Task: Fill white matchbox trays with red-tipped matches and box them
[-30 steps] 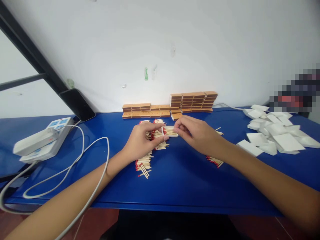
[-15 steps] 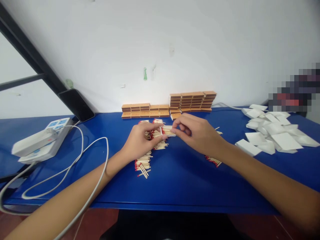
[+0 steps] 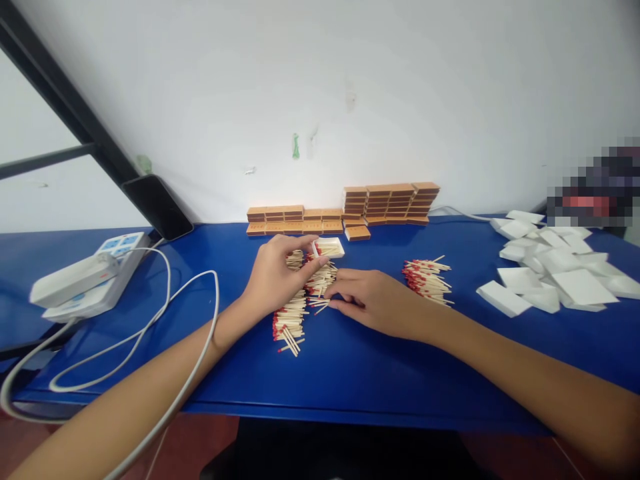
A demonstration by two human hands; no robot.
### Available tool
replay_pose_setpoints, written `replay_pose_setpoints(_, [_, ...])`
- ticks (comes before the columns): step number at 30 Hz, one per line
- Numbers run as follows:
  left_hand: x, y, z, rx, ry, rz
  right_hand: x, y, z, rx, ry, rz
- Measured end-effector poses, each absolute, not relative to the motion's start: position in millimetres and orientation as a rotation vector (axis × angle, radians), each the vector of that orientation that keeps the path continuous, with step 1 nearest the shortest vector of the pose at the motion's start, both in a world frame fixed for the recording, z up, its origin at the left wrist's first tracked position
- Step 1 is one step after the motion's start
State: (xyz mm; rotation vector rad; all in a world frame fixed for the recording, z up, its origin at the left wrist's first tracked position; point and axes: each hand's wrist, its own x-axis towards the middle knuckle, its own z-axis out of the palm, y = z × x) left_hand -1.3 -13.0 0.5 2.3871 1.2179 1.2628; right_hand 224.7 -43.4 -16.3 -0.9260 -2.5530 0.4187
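My left hand (image 3: 277,279) grips the left end of a small white matchbox tray (image 3: 330,248) with red-tipped matches in it, thumb on top and fingers below. Under and in front of that hand, a long pile of loose matches (image 3: 290,320) lies on the blue table (image 3: 350,373). My right hand (image 3: 373,301) rests low on the table, its fingertips pinched together on matches at the pile's right edge. A second heap of matches (image 3: 426,280) lies uncovered to the right of that hand.
Orange matchbox sleeves (image 3: 387,202) are stacked against the white wall, with a lower row (image 3: 293,220) to their left. Several empty white trays (image 3: 547,267) lie at the right. A power strip (image 3: 85,280) with white cables (image 3: 165,313) and a dark phone (image 3: 157,207) sit at the left.
My right hand let go of the tray's end and dropped down and left onto the match pile, uncovering the right heap. My left hand stayed put, still holding the tray.
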Motion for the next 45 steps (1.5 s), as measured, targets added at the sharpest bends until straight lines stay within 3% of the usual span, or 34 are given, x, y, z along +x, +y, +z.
replay_pose_setpoints(45, [-0.4, -11.5, -4.9, 2.406, 1.192, 1.179, 226.8, -46.5, -11.9, -0.970, -2.608, 0.513])
